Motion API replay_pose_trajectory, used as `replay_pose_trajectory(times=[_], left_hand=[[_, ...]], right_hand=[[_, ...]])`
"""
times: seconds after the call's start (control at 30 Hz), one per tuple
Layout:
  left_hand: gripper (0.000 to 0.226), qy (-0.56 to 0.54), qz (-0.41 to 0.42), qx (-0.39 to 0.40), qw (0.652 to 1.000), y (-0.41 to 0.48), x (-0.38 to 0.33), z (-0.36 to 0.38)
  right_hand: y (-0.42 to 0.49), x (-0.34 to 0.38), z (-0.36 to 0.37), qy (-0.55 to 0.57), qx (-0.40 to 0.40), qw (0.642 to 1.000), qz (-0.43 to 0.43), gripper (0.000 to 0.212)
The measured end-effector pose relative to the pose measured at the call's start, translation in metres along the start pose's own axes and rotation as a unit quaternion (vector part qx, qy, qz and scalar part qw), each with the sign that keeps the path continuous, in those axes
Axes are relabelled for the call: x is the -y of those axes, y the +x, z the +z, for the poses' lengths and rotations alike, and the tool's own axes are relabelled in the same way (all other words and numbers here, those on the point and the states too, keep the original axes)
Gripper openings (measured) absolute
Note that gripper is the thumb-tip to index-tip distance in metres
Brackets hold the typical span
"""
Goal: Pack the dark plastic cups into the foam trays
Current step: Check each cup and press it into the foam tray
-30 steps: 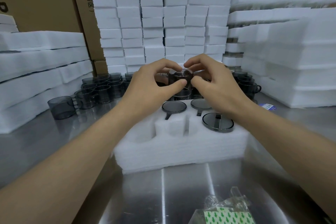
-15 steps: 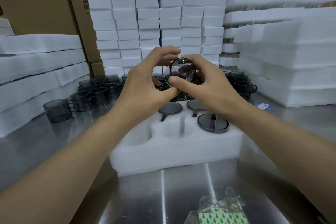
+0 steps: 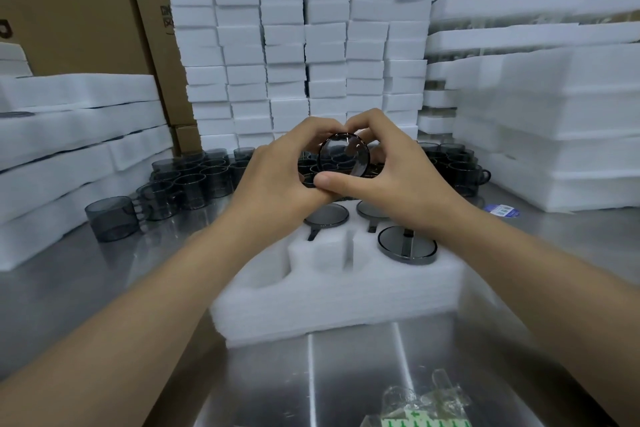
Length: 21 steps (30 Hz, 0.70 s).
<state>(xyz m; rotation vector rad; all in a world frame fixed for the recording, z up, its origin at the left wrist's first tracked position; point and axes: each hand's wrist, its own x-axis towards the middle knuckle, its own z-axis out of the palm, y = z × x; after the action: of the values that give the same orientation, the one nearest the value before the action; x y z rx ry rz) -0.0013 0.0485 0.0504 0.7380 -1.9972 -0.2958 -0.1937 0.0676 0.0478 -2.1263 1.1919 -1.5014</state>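
Both hands hold one dark see-through plastic cup [image 3: 344,156] above the far side of a white foam tray [image 3: 339,291]. Its round base faces me. My left hand [image 3: 277,172] grips the cup from the left and my right hand [image 3: 391,170] from the right, thumbs meeting under it. Three cups sit upside down in the tray's pockets: one at the right [image 3: 407,244], two farther back [image 3: 326,216] [image 3: 372,210]. The near-left pocket [image 3: 266,274] holds nothing. Many loose dark cups [image 3: 194,180] stand on the steel table behind.
White foam trays are stacked high at the back [image 3: 304,45], on the left [image 3: 69,135] and on the right [image 3: 540,121]. A cardboard box [image 3: 76,10] stands back left. More cups [image 3: 457,170] crowd the back right. A clear bag with green-printed labels [image 3: 422,409] lies at the table's near edge.
The cup was lifted from low behind the tray and turned so its base faces me. Both hands rose with it and stayed closed around it.
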Motion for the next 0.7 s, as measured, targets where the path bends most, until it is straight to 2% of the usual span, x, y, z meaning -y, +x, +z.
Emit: replay_pose_trajectory(times=[0.3, 0.4, 0.47, 0.57, 0.7], left_hand=[[0.059, -0.03, -0.023, -0.003, 0.999, 0.0002, 0.0011, 0.0021], [0.055, -0.028, -0.018, -0.034, 0.999, 0.0002, 0.0013, 0.001], [0.055, -0.027, -0.016, -0.053, 0.998, 0.0009, 0.0033, 0.0], [0.059, -0.029, -0.018, -0.048, 0.998, 0.0017, 0.0063, 0.0], [0.072, -0.01, -0.006, -0.037, 0.999, 0.0013, 0.0067, 0.0007]], right_hand=[[0.0004, 0.0008, -0.0009, 0.001, -0.014, 1.0, -0.004, 0.052], [-0.0001, -0.0002, -0.0003, 0.005, -0.022, 1.0, 0.014, 0.063], [0.0, -0.0022, -0.0001, -0.002, -0.024, 0.999, 0.026, 0.058], [0.0011, -0.0051, 0.0002, -0.008, -0.031, 0.999, 0.025, 0.047], [0.0039, -0.0088, 0.0013, -0.002, -0.056, 0.998, -0.009, 0.055]])
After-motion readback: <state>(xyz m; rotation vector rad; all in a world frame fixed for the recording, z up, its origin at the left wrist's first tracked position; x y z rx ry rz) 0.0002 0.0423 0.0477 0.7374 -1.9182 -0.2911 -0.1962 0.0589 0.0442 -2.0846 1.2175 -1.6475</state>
